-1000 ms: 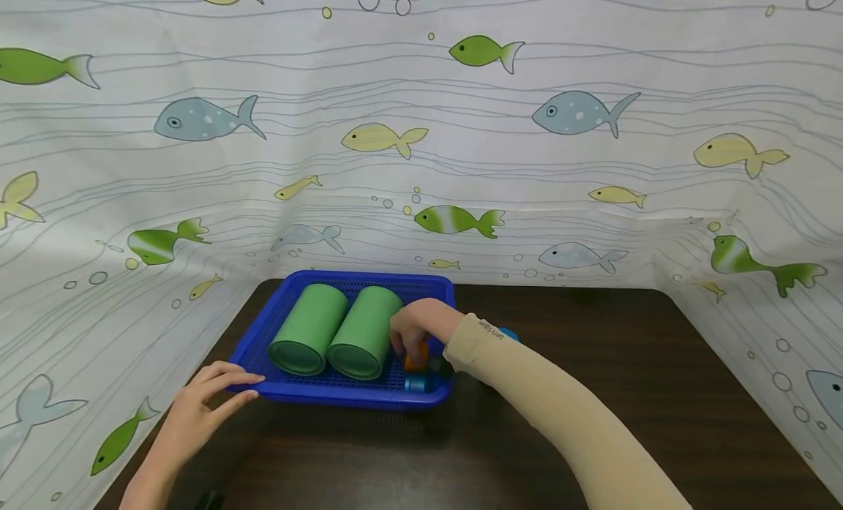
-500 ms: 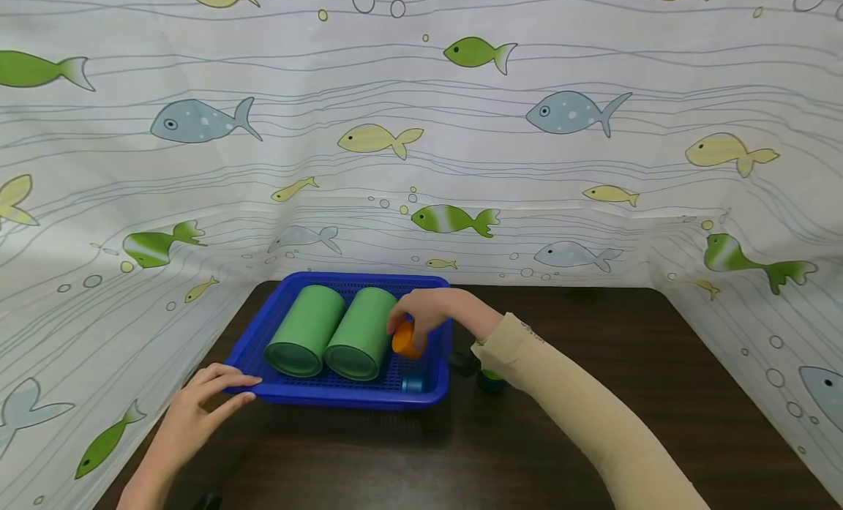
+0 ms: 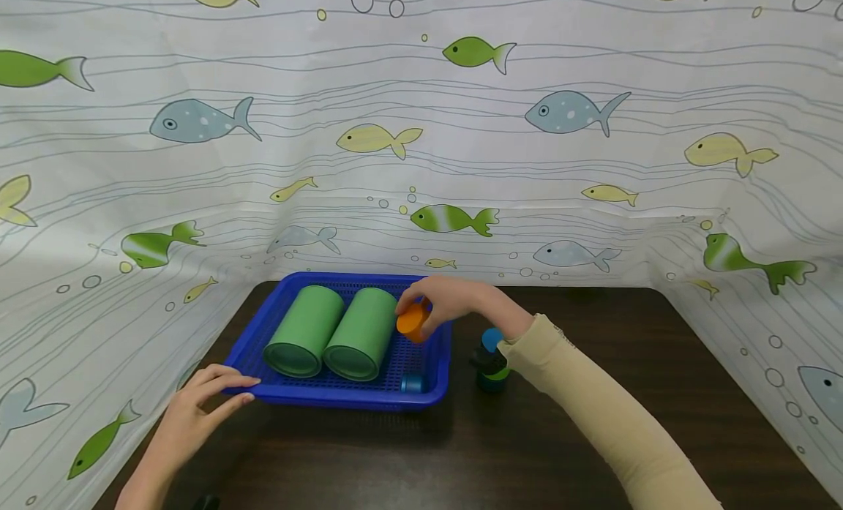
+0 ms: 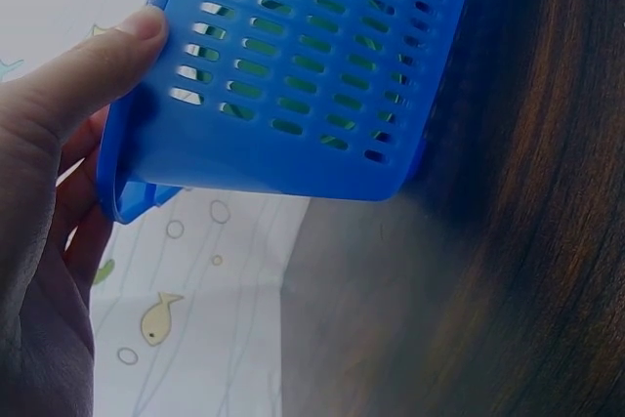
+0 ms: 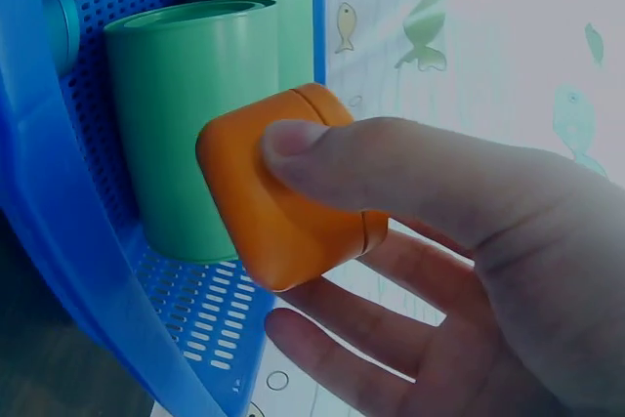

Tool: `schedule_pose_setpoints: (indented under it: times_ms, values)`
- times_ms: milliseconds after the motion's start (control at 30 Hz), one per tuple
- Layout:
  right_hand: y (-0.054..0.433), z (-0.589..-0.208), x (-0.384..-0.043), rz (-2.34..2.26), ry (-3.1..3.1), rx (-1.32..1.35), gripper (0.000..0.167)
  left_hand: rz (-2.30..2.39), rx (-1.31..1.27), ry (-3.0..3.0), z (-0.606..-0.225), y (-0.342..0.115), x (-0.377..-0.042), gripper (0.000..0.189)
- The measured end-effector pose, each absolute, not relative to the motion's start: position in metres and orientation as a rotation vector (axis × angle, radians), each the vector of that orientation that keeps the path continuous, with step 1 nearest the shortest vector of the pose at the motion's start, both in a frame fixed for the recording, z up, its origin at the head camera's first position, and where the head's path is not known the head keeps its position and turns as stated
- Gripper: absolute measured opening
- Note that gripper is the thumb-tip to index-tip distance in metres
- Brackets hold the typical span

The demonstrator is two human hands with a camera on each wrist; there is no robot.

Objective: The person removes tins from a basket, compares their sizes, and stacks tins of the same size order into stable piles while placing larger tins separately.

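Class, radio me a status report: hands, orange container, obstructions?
Right hand pinching orange container over blue basket. Left hand gripping basket rim. Green cans alongside; nothing visible blocking above.

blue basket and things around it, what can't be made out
Dark thing, head view: cut off by the bottom edge.
Dark cluster beside the basket, head view: partly behind the sleeve.
Green cylinders, left wrist view: mostly behind the basket's wall.
Blue cylinder, right wrist view: partly behind the basket's rim.

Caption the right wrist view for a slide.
A right hand pinches an orange container in front of two green cylinders in a blue basket.
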State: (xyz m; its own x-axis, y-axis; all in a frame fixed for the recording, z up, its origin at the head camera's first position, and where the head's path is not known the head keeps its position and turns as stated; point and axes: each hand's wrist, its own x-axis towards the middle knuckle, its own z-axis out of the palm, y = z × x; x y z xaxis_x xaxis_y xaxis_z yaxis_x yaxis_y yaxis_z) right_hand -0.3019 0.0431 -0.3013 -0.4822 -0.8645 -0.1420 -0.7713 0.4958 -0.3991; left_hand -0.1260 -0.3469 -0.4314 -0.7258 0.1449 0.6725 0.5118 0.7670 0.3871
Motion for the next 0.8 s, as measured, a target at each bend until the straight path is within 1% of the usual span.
schedule_pose_setpoints:
  times_ms: [267,800]
  values:
    - [0.057,-0.298,-0.299,-0.483,2.459,-1.452,0.046,-0.761,-0.500,-2.308,-0.431,-0.346,-0.126,0.042]
    - [0.094,-0.309,-0.282,-0.805,2.563,-1.386,0.046,-0.764,-0.494,-2.322,-0.429,-0.345,-0.126,0.042]
